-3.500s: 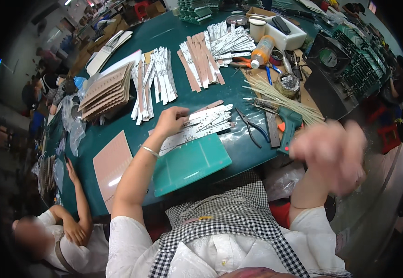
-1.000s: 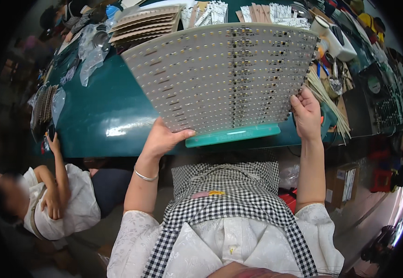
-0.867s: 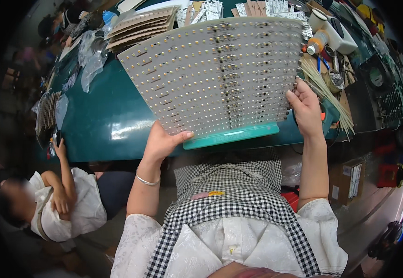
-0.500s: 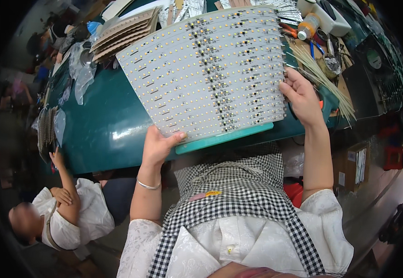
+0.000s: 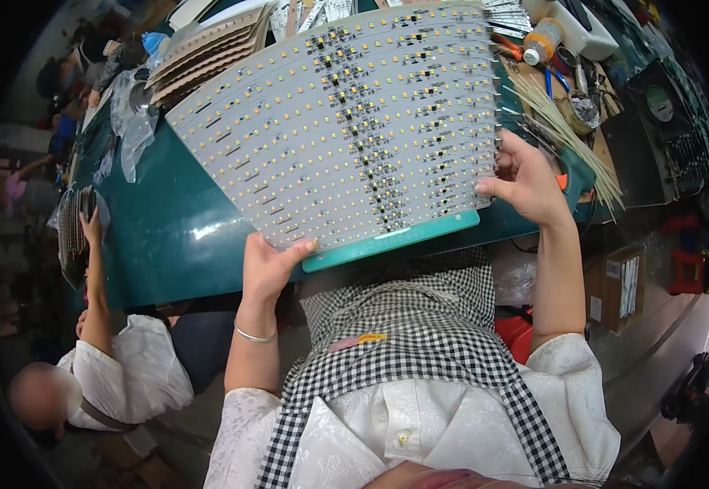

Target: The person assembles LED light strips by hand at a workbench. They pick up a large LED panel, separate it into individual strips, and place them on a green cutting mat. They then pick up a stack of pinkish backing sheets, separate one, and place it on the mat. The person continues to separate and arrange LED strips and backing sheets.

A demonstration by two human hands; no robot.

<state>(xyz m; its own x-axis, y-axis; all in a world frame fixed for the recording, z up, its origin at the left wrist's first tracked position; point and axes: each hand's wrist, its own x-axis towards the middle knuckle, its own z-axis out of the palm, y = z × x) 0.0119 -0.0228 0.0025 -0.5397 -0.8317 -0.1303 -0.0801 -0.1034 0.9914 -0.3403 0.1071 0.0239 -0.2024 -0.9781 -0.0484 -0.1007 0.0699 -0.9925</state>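
Observation:
A large white LED circuit board panel (image 5: 289, 122) is tilted up in front of me, its face covered with rows of small yellowish LEDs and bands of black chips. At its lower left corner my left hand (image 5: 271, 262) grips the edge, the thumb on the face and the other fingers hidden behind. My right hand (image 5: 531, 181) holds the right edge, thumb in front and fingers bent round the side. Along the panel's near edge shows a teal green bar or tray edge (image 5: 395, 240); most of it is hidden beneath the panel.
On the green table (image 5: 159, 220) lie a stack of brown boards (image 5: 216, 53), a clear plastic bag (image 5: 134, 122), an orange-labelled bottle (image 5: 543, 41), a white jug (image 5: 587, 34), pale thin sticks (image 5: 566, 134) and a green-handled tool (image 5: 576, 175). A co-worker (image 5: 138, 363) sits at left, touching stacked boards (image 5: 73, 232).
The panel has shifted left and looks larger, turned slightly. My right hand has slid lower on its edge, and my left hand has moved slightly down. The co-worker's hand has risen onto the stacked boards.

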